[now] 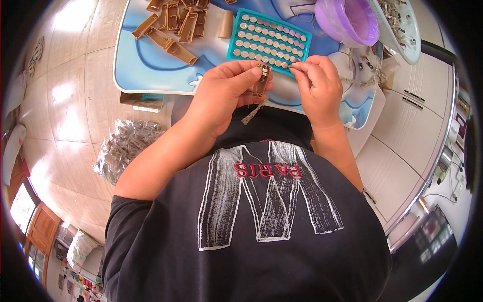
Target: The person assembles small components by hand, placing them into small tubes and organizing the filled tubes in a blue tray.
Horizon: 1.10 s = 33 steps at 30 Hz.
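My left hand (226,85) grips a small brown plastic case (260,86) upright between thumb and fingers, with its hollow side showing. A pale metallic piece shows near the case's top end. Thin strands (251,115) hang just below that hand. My right hand (318,83) is pinched closed at the near right corner of a teal tray (232,48). Whatever lies between its fingertips is too small to make out. Rows of round silver discs (262,39), like button cells, fill the tray.
More brown cases (173,25) lie piled at the table's far left, beside a tan cylinder (226,24). A purple basin (329,22) and a pale green basket (410,35) of small parts stand far right. On the floor at left sits a clear bag (128,146) of small pieces.
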Each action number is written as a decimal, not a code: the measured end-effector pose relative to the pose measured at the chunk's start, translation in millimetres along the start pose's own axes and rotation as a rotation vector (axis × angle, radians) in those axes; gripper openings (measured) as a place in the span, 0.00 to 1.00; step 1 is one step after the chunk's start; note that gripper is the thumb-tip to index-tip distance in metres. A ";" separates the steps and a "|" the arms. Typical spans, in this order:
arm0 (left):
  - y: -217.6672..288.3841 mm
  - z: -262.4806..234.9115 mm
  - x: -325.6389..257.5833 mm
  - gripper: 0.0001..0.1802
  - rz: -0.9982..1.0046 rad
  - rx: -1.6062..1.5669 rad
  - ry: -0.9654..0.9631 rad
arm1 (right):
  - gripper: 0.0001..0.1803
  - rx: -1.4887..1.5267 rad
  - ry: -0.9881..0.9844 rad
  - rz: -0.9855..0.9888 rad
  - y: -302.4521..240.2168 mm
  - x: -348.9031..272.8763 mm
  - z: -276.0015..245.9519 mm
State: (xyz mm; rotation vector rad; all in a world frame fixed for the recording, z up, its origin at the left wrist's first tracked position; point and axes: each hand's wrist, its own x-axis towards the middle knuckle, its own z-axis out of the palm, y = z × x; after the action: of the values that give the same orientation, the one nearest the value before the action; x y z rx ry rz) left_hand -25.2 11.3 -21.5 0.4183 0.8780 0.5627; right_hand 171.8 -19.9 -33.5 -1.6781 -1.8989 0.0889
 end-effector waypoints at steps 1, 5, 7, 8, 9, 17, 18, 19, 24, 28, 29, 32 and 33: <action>0.4 0.2 0.1 0.14 -0.002 -0.002 0.001 | 0.07 0.006 -0.013 0.017 -0.1 0.9 -0.3; 0.8 1.0 0.3 0.14 0.001 0.001 -0.001 | 0.07 -0.001 -0.057 0.015 -0.2 5.0 -2.9; 0.8 1.6 0.9 0.14 0.003 0.004 0.000 | 0.06 -0.010 -0.081 0.007 0.4 6.8 -3.6; 0.9 1.7 1.4 0.13 0.002 0.007 0.002 | 0.06 -0.010 -0.081 0.007 -0.5 7.8 -3.9; 0.9 1.6 1.9 0.13 0.003 0.007 0.002 | 0.06 0.048 -0.071 0.023 -2.4 8.7 -4.5; -1.3 1.4 2.8 0.11 0.011 -0.059 0.010 | 0.07 0.263 0.026 -0.014 -36.4 13.2 0.9; -1.3 1.5 2.3 0.11 0.011 -0.059 0.012 | 0.07 0.266 0.008 -0.025 -36.4 12.3 2.4; -1.1 1.7 1.3 0.11 0.010 -0.058 0.014 | 0.07 0.268 -0.009 -0.034 -36.7 11.6 3.2; -2.4 2.9 1.9 0.10 0.012 -0.074 0.022 | 0.06 0.291 -0.055 -0.010 -37.1 11.8 5.3; -2.1 4.6 2.0 0.10 0.022 -0.050 0.040 | 0.05 0.344 -0.126 0.118 -40.8 9.3 6.9; -2.3 4.6 2.2 0.10 0.026 -0.032 0.037 | 0.05 0.344 -0.125 0.118 -41.0 9.0 7.1; -3.3 6.0 1.6 0.09 0.042 -0.060 0.050 | 0.05 0.352 -0.145 0.120 -42.4 8.5 8.1; -4.0 6.1 0.8 0.09 0.044 -0.059 0.052 | 0.05 0.321 -0.147 0.091 -43.3 8.7 8.5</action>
State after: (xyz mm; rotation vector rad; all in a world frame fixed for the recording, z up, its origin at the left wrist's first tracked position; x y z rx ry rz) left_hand -18.7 7.9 -20.7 0.3713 0.9018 0.6414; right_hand 129.4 -17.7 -18.8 -1.5707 -1.7976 0.5374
